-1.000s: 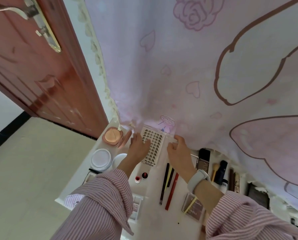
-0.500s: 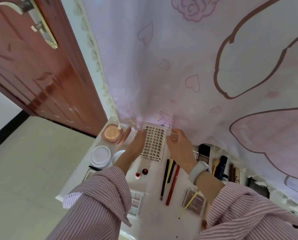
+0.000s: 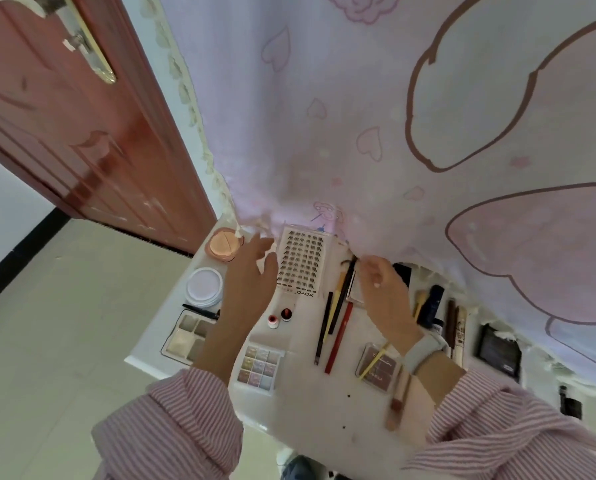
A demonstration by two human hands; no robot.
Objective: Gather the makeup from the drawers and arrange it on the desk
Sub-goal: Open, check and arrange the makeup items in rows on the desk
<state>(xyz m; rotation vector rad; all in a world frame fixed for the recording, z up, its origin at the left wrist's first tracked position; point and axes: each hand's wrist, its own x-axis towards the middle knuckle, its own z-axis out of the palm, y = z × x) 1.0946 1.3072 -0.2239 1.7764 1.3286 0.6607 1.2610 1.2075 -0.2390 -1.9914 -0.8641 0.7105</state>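
A clear tray of false lashes (image 3: 301, 261) lies at the back of the white desk (image 3: 300, 403), against the pink curtain. My left hand (image 3: 251, 282) hovers just left of the tray, fingers spread, holding nothing. My right hand (image 3: 383, 292) is to the tray's right, fingers curled, pinching the top end of a dark pencil (image 3: 343, 292). A red pencil (image 3: 338, 337) and a black pencil (image 3: 322, 327) lie beside it. A peach compact (image 3: 222, 244), a white jar (image 3: 205, 285), a four-pan palette (image 3: 185, 336), a nine-pan palette (image 3: 260, 368) and a brown palette (image 3: 376, 370) lie around.
The pink curtain (image 3: 359, 133) hangs over the desk's back edge. A red-brown door (image 3: 64, 150) stands at the left. Two small pots (image 3: 279, 317) sit mid-desk. At the right lie a dark bottle (image 3: 431, 306), brushes and a black compact (image 3: 497, 348).
Both hands have let go of the lash tray, which now lies flat. My left hand has drawn back and opened. My right hand has shifted right onto the dark pencil.
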